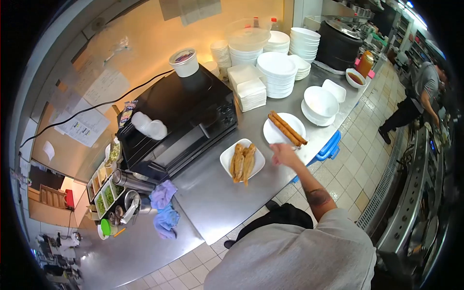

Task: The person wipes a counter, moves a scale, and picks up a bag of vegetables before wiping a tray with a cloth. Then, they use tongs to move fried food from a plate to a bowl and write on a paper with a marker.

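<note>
My right hand (284,155) reaches in from the lower right, fingers slightly apart, right at the near rim of a round white plate (294,119). On that plate lie two long, thin, brown fried sticks (285,128), side by side. Left of the hand, a squarish white bowl (227,159) holds several golden-brown fried pieces (243,162), some poking over its near rim. Both dishes rest on the steel counter (203,198). My left hand is out of view.
A black oven (186,113) stands behind the bowl. Napkins (251,96), stacked plates (277,72) and white bowls (321,102) line the counter. Cloths (165,212) and garnish trays (107,195) are at left. Beyond the blue bin (328,149), a person (425,89) works by the stoves.
</note>
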Available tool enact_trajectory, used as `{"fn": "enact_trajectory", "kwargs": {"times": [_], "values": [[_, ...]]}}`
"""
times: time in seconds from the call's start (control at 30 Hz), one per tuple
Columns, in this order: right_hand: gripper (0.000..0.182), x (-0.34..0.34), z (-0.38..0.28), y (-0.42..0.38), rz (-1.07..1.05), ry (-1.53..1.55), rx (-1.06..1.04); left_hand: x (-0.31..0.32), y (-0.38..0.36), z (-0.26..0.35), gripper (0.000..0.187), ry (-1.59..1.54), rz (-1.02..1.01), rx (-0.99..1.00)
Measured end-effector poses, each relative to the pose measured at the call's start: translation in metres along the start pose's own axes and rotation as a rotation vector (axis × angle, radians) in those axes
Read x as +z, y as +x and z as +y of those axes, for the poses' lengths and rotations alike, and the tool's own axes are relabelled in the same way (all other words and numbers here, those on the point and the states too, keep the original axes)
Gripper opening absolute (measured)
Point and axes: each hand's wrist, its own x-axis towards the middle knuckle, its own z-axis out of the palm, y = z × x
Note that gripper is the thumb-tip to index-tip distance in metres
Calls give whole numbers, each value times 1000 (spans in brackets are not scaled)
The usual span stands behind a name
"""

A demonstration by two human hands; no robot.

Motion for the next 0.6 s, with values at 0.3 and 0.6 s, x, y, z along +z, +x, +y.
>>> {"fn": "enact_trajectory", "kwargs": {"times": [0.3,0.6], "values": [[18,-178,46,66,479,-401,-288,124,-51,72,39,685,-350,161],[35,-141,93,102,213,-503,-166,148,-170,338,33,452,-486,312]]}}
